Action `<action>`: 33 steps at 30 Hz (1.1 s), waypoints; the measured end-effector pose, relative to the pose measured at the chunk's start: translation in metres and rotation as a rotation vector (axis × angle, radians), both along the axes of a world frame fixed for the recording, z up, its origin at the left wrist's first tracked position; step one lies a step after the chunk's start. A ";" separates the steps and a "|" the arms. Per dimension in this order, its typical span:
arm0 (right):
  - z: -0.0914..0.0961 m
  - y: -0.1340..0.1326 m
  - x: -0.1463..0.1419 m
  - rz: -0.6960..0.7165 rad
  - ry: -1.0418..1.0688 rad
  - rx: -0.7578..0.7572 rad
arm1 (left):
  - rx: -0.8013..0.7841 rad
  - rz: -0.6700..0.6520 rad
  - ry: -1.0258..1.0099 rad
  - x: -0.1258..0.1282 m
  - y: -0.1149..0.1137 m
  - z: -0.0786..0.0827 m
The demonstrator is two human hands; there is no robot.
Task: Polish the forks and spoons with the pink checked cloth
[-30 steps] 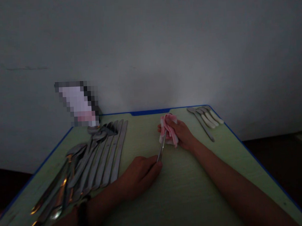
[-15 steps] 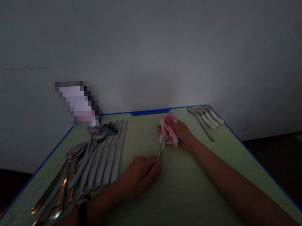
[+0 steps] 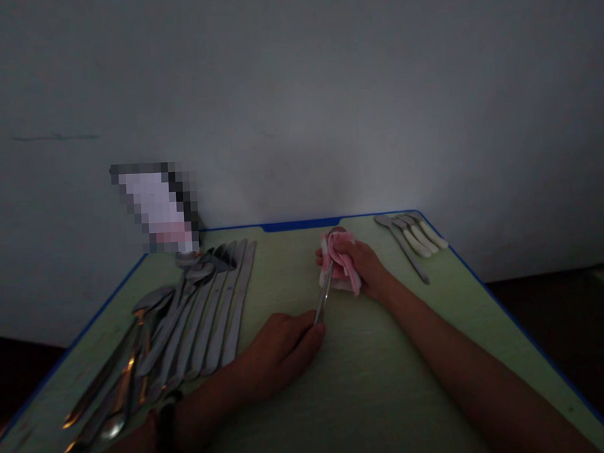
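Note:
My left hand (image 3: 287, 350) is closed on the handle end of a metal spoon (image 3: 325, 297), which slants up and away from me over the table. My right hand (image 3: 364, 264) grips a pink and white cloth (image 3: 342, 265) folded around the spoon's far part. A bit of the rounded bowl shows above the cloth; the rest of it is covered. Left of my left hand lies a row of metal knives (image 3: 242, 302), with several spoons (image 3: 199, 274) beside and among them.
Several forks with pale handles (image 3: 417, 241) and a metal spoon (image 3: 403, 249) lie at the table's (image 3: 388, 356) far right. Gold-toned cutlery (image 3: 123, 388) is at the near left. A blurred-out upright object (image 3: 155, 206) stands by the wall (image 3: 297, 120).
The cloth and my right hand have shifted slightly down along the spoon, so more of its bowl tip shows. My left hand has hardly moved.

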State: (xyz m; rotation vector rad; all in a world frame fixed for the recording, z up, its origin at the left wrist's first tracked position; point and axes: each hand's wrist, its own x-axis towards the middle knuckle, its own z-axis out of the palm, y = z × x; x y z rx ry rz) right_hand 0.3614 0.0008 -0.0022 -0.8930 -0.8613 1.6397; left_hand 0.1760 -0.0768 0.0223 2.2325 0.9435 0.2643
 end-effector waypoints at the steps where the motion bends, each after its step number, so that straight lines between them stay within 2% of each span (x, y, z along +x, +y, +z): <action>1: 0.000 0.000 0.001 0.005 0.010 -0.001 | 0.001 0.002 0.002 0.000 0.000 0.000; 10: 0.002 -0.004 0.002 0.130 0.049 0.029 | -0.003 0.017 0.001 0.001 0.000 0.004; 20: 0.001 -0.004 0.001 0.116 0.030 0.015 | -0.023 0.028 -0.016 0.001 0.000 -0.002; 33: 0.001 -0.004 0.000 0.123 0.048 -0.001 | -0.018 0.024 0.012 0.002 0.000 0.001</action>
